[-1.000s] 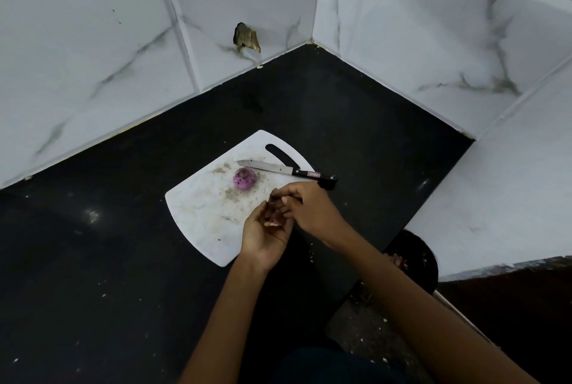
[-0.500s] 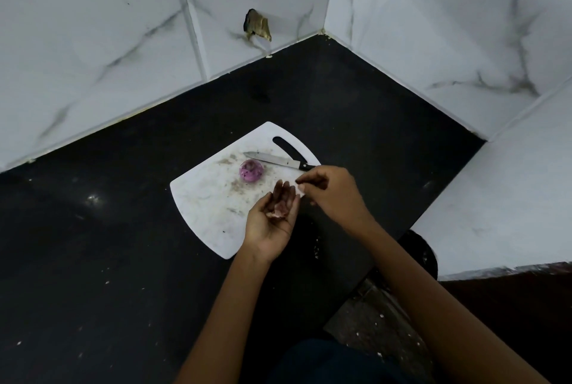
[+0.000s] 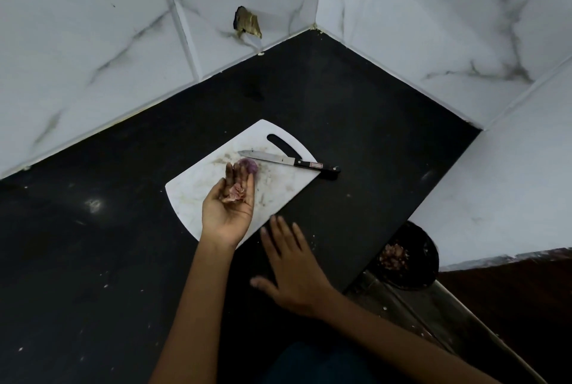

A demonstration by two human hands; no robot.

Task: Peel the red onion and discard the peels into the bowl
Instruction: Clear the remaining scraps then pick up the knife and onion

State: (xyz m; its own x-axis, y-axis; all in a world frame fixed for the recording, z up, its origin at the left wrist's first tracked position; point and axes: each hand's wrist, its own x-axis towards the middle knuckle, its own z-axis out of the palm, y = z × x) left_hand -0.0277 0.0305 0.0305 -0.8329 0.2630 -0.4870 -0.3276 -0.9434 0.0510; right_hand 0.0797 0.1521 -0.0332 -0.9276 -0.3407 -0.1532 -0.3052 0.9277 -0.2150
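Observation:
A peeled purple red onion (image 3: 250,164) lies on the white cutting board (image 3: 198,185), partly hidden behind the fingertips of my left hand (image 3: 229,207). That hand is palm up over the board with straight fingers, and a small heap of pinkish onion peels (image 3: 234,193) rests on it. My right hand (image 3: 291,263) lies flat with spread fingers on the black counter, just off the board's near edge, holding nothing. The dark bowl (image 3: 424,263) with peels inside sits low at the right, below the counter's edge.
A black-handled knife (image 3: 291,161) lies across the board's far right corner, its handle over the black counter (image 3: 93,260). White marble tile walls (image 3: 433,27) close the corner behind. A broken hole in the tile (image 3: 246,23) shows at the back wall.
My right hand has left the peels and moved down toward me onto the counter, fingers spread. My left hand has slid forward over the board, toward the onion, still carrying the peels.

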